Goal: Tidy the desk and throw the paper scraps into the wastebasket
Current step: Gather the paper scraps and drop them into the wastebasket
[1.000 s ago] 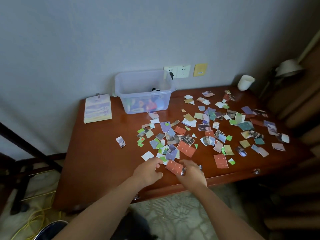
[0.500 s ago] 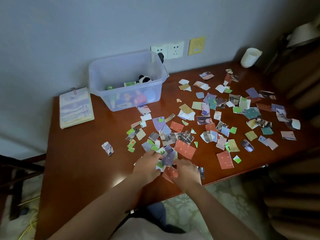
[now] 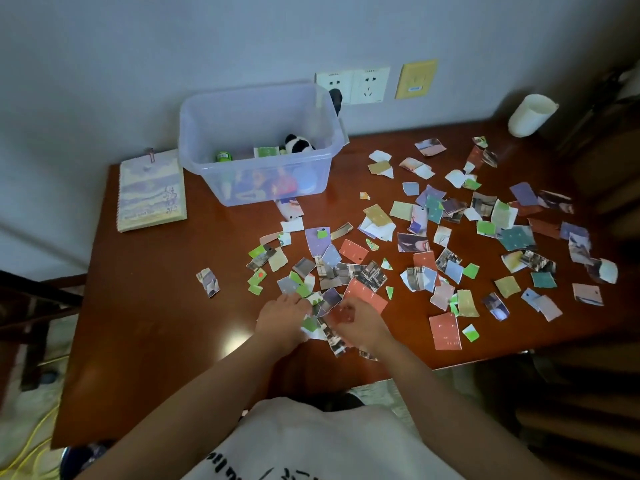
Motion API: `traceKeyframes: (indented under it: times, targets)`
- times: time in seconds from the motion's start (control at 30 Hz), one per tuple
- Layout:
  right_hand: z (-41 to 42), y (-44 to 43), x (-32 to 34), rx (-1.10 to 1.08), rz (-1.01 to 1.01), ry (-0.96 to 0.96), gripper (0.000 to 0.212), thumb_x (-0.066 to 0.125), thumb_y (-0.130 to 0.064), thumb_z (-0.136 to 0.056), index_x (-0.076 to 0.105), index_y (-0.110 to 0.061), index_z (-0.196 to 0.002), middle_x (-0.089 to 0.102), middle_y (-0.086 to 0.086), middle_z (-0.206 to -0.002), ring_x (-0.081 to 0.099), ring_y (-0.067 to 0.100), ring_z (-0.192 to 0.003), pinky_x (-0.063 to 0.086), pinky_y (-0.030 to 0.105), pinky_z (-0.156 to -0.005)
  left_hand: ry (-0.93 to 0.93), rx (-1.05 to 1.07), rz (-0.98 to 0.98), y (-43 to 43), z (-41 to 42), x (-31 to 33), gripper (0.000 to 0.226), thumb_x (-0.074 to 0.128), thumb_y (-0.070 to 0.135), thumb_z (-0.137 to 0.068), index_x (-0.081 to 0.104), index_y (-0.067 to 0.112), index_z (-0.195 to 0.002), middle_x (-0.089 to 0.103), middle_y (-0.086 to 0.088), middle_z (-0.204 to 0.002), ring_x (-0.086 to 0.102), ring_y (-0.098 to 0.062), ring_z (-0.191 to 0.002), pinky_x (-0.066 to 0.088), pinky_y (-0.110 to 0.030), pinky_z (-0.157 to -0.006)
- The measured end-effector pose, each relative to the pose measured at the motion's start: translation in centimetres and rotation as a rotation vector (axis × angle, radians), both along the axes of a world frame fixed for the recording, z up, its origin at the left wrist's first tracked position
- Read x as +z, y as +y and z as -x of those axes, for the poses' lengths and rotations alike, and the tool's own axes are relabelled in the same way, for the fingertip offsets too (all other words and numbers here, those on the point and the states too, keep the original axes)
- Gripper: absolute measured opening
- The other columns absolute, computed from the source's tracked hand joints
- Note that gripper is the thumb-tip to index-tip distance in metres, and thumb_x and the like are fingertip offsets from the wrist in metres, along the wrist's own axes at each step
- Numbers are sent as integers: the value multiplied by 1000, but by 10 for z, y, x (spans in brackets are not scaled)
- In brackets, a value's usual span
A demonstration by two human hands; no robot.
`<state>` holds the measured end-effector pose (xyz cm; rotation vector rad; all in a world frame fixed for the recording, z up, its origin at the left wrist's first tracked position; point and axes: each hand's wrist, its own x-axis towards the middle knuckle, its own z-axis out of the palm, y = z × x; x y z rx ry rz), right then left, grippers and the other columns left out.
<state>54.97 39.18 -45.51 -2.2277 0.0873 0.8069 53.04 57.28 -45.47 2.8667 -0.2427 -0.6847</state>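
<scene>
A person's two bare hands work close together at the near edge of a reddish-brown wooden surface (image 3: pixel 156 306). The left hand (image 3: pixel 282 322) lies knuckles up with its fingers bent down onto a small heap of paper scraps (image 3: pixel 323 306) gathered between the two hands; whether it pinches any of them cannot be told. The right hand (image 3: pixel 360 327), just beside the heap, curls its fingers round a red scrap (image 3: pixel 343 312). A few torn pieces stick out beneath both hands, toward the person.

Many more scraps, in green, purple, red, tan and printed photo patterns, spread out beyond the hands and far off to the right of the right hand, some overlapping, some lying apart. One lone scrap (image 3: pixel 207 282) lies off to the left of the left hand.

Farther beyond the left hand stands a clear plastic bin (image 3: pixel 259 192) holding a small panda toy (image 3: pixel 298 144) and other items. A spiral notebook (image 3: pixel 152 192) lies to the bin's left. Far beyond the right hand, at the back corner, stands a white cup (image 3: pixel 531 114). Wall sockets (image 3: pixel 369 85) sit on the wall behind the bin.
</scene>
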Motion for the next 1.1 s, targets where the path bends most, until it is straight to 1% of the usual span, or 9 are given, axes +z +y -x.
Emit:
traceKeyframes:
  times: [0.13,0.27,0.37,0.47,0.53,0.63,0.7,0.87,1.1]
  targets:
    - [-3,-9,4,9,-82,17,22,71,-37,-83,63,-26,-99,67,-7,-98,64,13,-87,53,27,-65,4,41,-55,-8,11,3,34,63,28,-84,55,21,-117,56,-1,-119,51,-23,-112,46,-35,-89]
    - [-4,-18,5,-10,-129,58,21,61,-13,-84,63,-24,-102,67,-1,-100,62,19,-91,52,35,-79,9,97,-92,-18,22,4,38,69,31,-81,57,22,-115,50,-2,-123,47,-23,-116,48,-35,-87]
    - [-5,-26,4,8,-97,73,22,57,-20,-89,61,-25,-110,65,-3,-100,62,19,-90,53,35,-80,27,145,-101,-26,28,3,36,67,28,-83,55,23,-117,49,-1,-124,45,-23,-118,45,-35,-88]
    - [-5,-38,8,56,-29,59,23,59,-28,-91,57,-27,-114,61,-6,-100,62,16,-85,53,29,-72,26,210,-100,-33,32,2,41,66,29,-85,50,23,-122,49,-1,-127,46,-23,-119,44,-35,-89]
    - [-4,-47,7,129,37,33,29,61,-29,-88,57,-25,-117,63,-4,-105,62,17,-90,52,30,-75,35,256,-80,-37,35,0,45,67,30,-84,48,24,-124,49,-1,-129,46,-24,-119,44,-35,-88]
    - [1,-58,7,270,144,31,24,64,-31,-88,59,-22,-110,60,-3,-101,60,14,-83,48,28,-69,37,291,-81,-47,38,1,46,69,36,-82,49,24,-122,52,-1,-127,50,-23,-116,45,-36,-88]
    - [5,-64,7,330,212,1,22,68,-34,-86,58,-24,-103,54,-1,-110,59,14,-83,46,26,-66,18,304,-113,-53,39,1,45,69,39,-81,51,22,-119,54,-2,-126,52,-22,-115,44,-35,-88]
    - [14,-69,14,514,416,-193,45,67,-38,-83,56,-23,-124,41,4,-134,47,25,-120,48,33,-84,8,376,-95,-63,43,1,44,70,39,-80,51,21,-115,53,-3,-124,51,-23,-114,43,-32,-84]
    - [16,-68,9,559,448,-289,50,68,-38,-83,48,-22,-127,56,2,-126,49,23,-115,46,37,-88,33,429,-50,-72,53,-3,29,62,37,-87,54,20,-109,59,-3,-117,56,-24,-107,46,-34,-82]
